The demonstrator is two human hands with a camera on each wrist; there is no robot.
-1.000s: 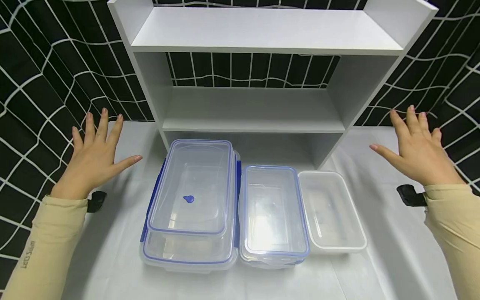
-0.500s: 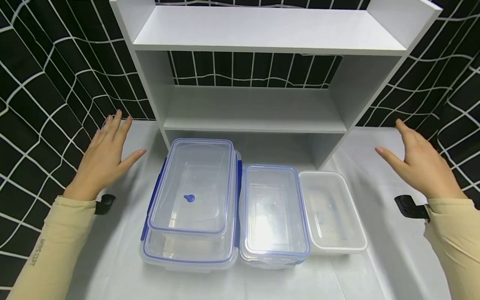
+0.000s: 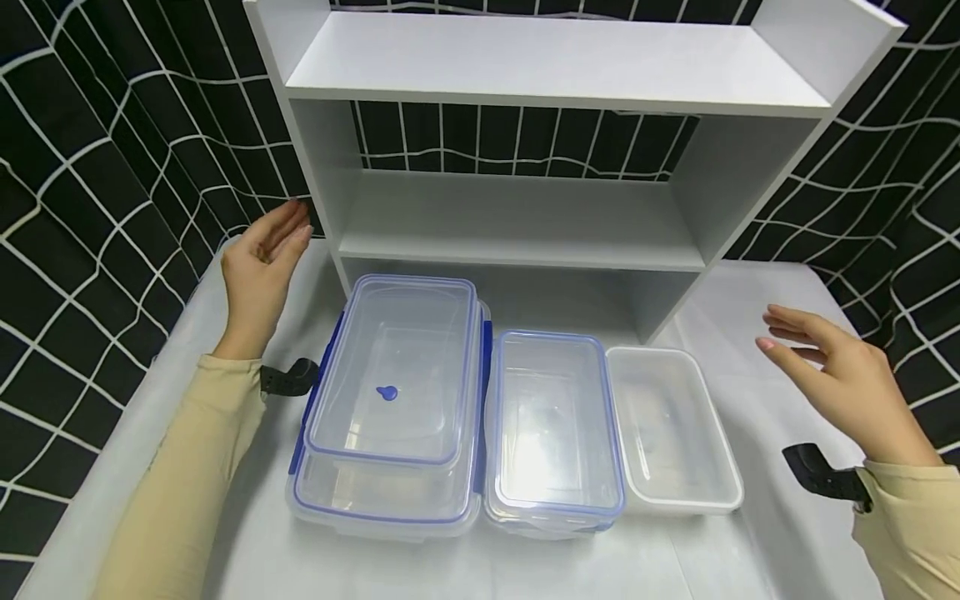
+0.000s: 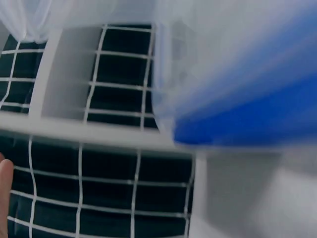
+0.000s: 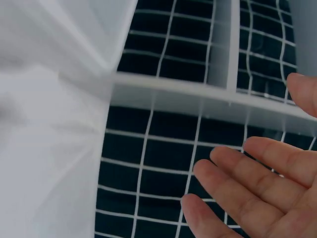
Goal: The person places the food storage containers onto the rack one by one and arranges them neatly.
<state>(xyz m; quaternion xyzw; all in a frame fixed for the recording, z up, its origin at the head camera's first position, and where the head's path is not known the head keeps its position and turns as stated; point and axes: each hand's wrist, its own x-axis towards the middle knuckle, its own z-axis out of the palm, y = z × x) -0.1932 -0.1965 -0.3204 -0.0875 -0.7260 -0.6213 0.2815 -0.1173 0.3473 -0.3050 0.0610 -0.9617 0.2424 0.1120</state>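
Note:
My left hand (image 3: 262, 271) hovers left of the shelf with bent fingers and nothing in them. Just a fingertip (image 4: 5, 181) of it shows in the left wrist view, where a box's blue clip (image 4: 247, 114) looms close. My right hand (image 3: 855, 379) hangs in the air at the right, palm inward, fingers loosely extended. Nearest the left arm is a large clear food container (image 3: 326, 500) with blue clips; a smaller blue-rimmed container (image 3: 405, 358) with a blue vent plug lies over it. Beside them stand a blue-rimmed lidded container (image 3: 558, 417) and a white-rimmed rectangular container (image 3: 675, 433).
A white shelf unit (image 3: 517, 262) stands behind the containers, with an upper board (image 3: 555, 62) and a lower opening. White cloth (image 3: 555, 567) covers the table. Black fabric with white grid lines (image 3: 82, 292) surrounds the sides and back.
Both hands had fingers spread. My left hand has moved right toward the shelf and bent its fingers; my right hand has lowered toward me and turned its palm inward. The containers stay put.

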